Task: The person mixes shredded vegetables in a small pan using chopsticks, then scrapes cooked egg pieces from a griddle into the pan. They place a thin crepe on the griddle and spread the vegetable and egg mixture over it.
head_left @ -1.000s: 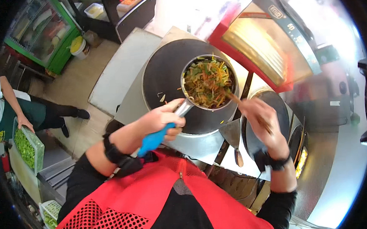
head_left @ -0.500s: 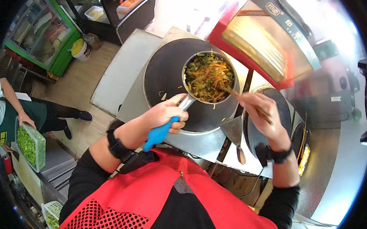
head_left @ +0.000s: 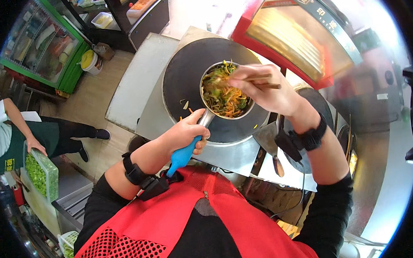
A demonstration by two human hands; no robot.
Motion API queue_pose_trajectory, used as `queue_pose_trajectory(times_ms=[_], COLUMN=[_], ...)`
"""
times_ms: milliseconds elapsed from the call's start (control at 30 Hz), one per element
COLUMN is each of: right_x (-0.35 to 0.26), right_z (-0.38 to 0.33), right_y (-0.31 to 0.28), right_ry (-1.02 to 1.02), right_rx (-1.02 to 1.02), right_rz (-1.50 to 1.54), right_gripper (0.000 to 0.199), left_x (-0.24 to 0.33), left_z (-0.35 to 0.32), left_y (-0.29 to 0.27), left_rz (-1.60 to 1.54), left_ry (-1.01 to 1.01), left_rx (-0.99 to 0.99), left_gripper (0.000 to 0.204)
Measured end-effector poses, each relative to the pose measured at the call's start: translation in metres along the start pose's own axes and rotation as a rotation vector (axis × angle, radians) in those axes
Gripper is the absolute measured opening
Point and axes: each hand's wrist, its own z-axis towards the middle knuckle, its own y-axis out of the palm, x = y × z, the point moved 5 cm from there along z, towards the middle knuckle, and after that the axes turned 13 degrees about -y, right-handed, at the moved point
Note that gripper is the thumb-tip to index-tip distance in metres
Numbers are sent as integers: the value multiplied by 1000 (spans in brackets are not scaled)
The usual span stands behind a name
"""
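1. Left hand (head_left: 186, 132) is closed around the blue handle (head_left: 183, 155) of a small pan (head_left: 226, 91).
2. Right hand (head_left: 265, 89) pinches chopsticks (head_left: 260, 82) over its vegetables (head_left: 224, 95).
3. Pan rests on the round black griddle (head_left: 185, 78), centre.

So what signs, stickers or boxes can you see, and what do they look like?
Sign band: dark strip with pale characters, topping the red-framed cabinet at upper right.
Apron badge: small yellow patch on a co-worker's green apron, far left.
Food tubs: pale rectangular containers on the dark shelf, top middle.
Fridge: green-framed glass door, upper left, coloured packages inside.
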Motion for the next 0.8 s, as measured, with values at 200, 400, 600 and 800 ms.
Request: queue_pose_trajectory(times_ms=[200,400,600,800], right_x=[76,65,73,49], right_z=[-38,-123,-166,-161], right_y=[-60,-4,69,44], right_ry=[410,708,802,688], right_rx=[237,585,1250,1541], right_rz=[103,414,823,631], right_gripper=[24,23,24,24], left_x=[20,19,14,15], left_z=[-21,-10,19,-8], left_y=[3,2,5,24], left_rz=[-4,-35,-146,-77], left_ry=[28,114,110,60], left_rx=[-28,-23,-75,-25], left_gripper=[77,58,57,59])
